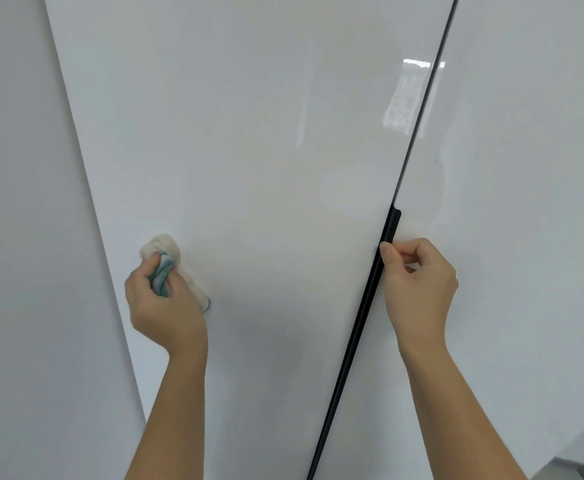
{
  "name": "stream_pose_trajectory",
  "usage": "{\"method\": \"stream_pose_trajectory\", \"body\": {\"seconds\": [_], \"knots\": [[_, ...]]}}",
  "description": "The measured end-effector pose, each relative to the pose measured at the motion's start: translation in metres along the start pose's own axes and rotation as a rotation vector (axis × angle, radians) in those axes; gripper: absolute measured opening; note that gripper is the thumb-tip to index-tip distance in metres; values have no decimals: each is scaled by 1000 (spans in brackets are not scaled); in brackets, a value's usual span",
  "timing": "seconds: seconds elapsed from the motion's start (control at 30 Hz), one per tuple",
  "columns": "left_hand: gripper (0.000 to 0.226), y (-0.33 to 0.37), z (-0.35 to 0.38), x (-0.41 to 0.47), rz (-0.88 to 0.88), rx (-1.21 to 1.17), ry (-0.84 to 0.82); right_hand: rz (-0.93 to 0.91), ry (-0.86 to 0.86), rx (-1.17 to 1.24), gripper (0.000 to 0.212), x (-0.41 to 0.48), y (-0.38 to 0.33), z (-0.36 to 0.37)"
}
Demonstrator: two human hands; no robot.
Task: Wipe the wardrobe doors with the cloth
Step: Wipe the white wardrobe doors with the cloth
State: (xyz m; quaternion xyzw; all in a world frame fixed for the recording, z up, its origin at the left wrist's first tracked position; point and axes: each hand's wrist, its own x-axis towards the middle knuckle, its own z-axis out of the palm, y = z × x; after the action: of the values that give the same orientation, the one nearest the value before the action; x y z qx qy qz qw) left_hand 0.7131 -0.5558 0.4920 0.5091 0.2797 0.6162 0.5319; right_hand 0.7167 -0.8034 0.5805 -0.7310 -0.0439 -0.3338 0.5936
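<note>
- So, the left hand [166, 303] has its fingers curled tight round the cloth [166, 249], which is bunched into a wad and pressed on the left door [266, 150], well left of the handle [363, 313] and about level with its top end
- Bunching gives a firm pad, I judge, so the push goes into the panel and nothing flaps loose; a teal-edged fold sticks out between the fingers
- My right hand [418, 282] is on the handle just below its top: thumb laid along the black strip, fingers curled in beside it on the right door [525, 168] side, which I read as a pinch
- That grip, I'd say, is there to brace the left door so it doesn't swing or rattle under the wiping
- Above the handle, both doors carry a bright window reflection [404, 98] across the seam
- Smears are too faint for me to tell how much is done; the right door, right of the handle, has no cloth on it yet
</note>
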Motion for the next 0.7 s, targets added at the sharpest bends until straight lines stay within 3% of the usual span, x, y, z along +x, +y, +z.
{"method": "stream_pose_trajectory", "body": {"seconds": [0.1, 0.3, 0.53, 0.7], "knots": [[23, 16, 9, -47, 118, 3, -94, 5, -7, 30, 13, -1, 2, 0], [45, 28, 31, -142, 606, 29, -385, 30, -24, 40, 17, -9, 14, -3], [19, 21, 36, -165, 805, 44, -499, 65, -34, -13, 21, -27, 35, -4], [13, 17, 28, -133, 1092, 167, -651, 82, 7, -76, 14, -27, 36, -1]]}}
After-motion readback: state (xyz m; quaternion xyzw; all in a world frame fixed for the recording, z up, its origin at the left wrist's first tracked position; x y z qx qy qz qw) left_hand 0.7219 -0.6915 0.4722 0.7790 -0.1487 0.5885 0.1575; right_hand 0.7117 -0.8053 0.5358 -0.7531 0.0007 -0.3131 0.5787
